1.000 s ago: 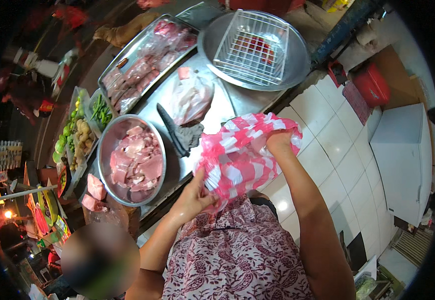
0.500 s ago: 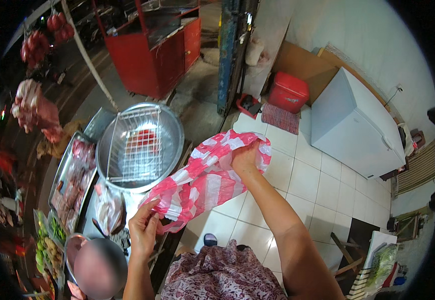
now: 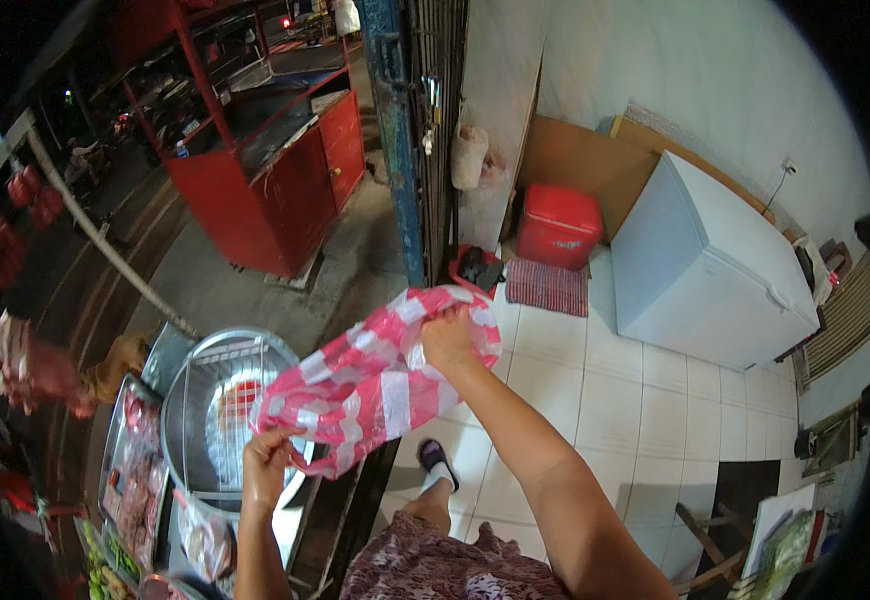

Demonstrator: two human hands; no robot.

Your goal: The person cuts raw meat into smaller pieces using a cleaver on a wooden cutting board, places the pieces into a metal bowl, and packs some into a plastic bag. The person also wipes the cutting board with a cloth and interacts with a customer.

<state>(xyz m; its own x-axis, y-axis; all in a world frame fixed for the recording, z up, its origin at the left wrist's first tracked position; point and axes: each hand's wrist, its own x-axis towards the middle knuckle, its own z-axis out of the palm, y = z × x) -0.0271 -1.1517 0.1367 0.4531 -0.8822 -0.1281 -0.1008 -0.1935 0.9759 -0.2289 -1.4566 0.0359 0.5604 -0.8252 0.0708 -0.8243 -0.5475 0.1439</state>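
Stretched between my two hands is a pink-and-white patterned plastic bag (image 3: 380, 395), thin and crumpled. My left hand (image 3: 267, 462) is closed and pinches its lower left end. At the upper right end, my right hand (image 3: 447, 338) lies against the bag's mouth with its fingers curled into the plastic; the fingertips are partly covered. Beyond the bag's left end stands a wide steel basin (image 3: 177, 432) with a white wire rack (image 3: 217, 385) resting in it. Something red shows in the basin, under the rack.
On the left, a metal tray (image 3: 135, 480) holds bagged meat, beside another clear bag (image 3: 203, 540). Meat (image 3: 30, 365) hangs from a pole (image 3: 105, 240). A red cart (image 3: 255, 205) stands outside the doorway. Inside are a red cooler (image 3: 560, 228), striped mat (image 3: 547, 285) and white chest freezer (image 3: 705, 265).
The view has shifted, and my feet have moved, with one leg now stepping forward. My right hand shows more at the bag's mouth. Both hands keep the bag stretched between them.
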